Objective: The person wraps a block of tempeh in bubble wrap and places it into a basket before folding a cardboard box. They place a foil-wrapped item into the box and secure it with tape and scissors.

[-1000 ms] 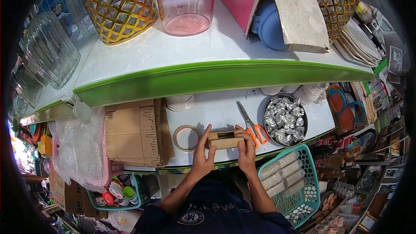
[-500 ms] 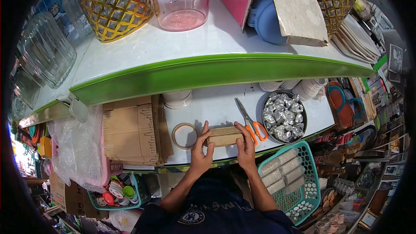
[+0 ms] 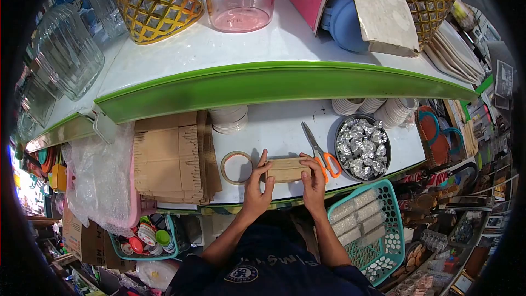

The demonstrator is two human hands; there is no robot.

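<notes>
A small brown cardboard box (image 3: pixel 286 169) is held level between both hands, above the front edge of the white lower shelf. My left hand (image 3: pixel 257 189) grips its left end, thumb and fingers pressed against it. At the other end, my right hand (image 3: pixel 314 182) closes on the box with fingers over the top corner. Just left of my left hand lies a roll of tape (image 3: pixel 223 168). Scissors with orange handles (image 3: pixel 332 165) rest beside my right hand, blades pointing away. A dark round pan (image 3: pixel 362 177) holds several foil-wrapped pieces (image 3: pixel 361 145) to their right.
Flat cardboard pieces (image 3: pixel 167 159) are stacked at left, next to bubble wrap (image 3: pixel 101 178). A green-edged upper shelf (image 3: pixel 285 82) overhangs the back. A teal basket (image 3: pixel 393 208) with bubble-wrapped bundles (image 3: pixel 356 216) stands below right; another basket (image 3: pixel 176 241) sits below left.
The box has tilted slightly, showing more of its broad face, and my right fingers have shifted over its corner. The whole view has moved a little.
</notes>
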